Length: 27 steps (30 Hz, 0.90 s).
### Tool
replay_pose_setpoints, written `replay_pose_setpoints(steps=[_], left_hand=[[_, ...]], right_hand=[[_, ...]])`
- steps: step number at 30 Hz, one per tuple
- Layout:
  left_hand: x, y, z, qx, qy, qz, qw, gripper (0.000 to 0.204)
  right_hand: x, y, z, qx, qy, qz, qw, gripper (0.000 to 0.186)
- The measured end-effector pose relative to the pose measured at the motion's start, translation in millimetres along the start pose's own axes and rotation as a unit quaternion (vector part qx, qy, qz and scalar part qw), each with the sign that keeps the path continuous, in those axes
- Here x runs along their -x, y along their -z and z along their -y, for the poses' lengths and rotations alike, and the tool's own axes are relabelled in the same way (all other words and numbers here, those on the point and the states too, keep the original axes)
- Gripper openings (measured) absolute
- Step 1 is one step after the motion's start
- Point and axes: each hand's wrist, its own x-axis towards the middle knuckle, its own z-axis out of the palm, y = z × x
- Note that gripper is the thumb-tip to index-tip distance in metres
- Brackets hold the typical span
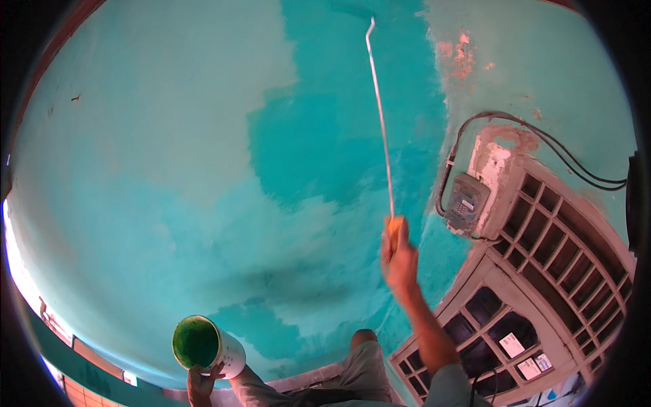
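My right hand (400,263) is raised, its fingers closed around the orange handle of a paint roller (382,115). The roller's long thin metal rod runs up the wall, and its head, dark and blurred at the top, lies against darker teal paint. Low on the left, my left hand (201,384) grips a white bucket (232,355) near its rim. The bucket is tilted so that its mouth shows, with green paint coating the inside; how much it holds I cannot tell. Fresh-looking darker teal patches cover the middle of the paler turquoise wall (156,169).
To the right, a grey electricity meter (466,203) is fixed to the wall, with black cables (502,117) looping above it. Beside it are a barred window grille (563,237) and a paned door (468,325). Plaster is peeling at the upper right (462,54).
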Motion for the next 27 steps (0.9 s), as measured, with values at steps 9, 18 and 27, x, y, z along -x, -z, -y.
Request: replay_pose_setpoints(steps=[9,18,27], left_hand=[[1.0,-0.1,-0.4,0.001,0.01,0.003,1.0,0.019],[1.4,-4.0,-1.8,0.028,0.016,-0.005,0.999,0.02],[1.1,-0.6,-2.7,-0.023,0.021,0.019,0.999,0.023]], right_hand=[[210.7,4.5,-43.8,-0.184,-0.191,0.138,0.954,0.036],[256.9,22.8,-52.7,-0.256,-0.28,0.205,0.902,0.029],[232.5,-4.2,-35.5,-0.134,-0.149,0.176,0.964,0.028]])
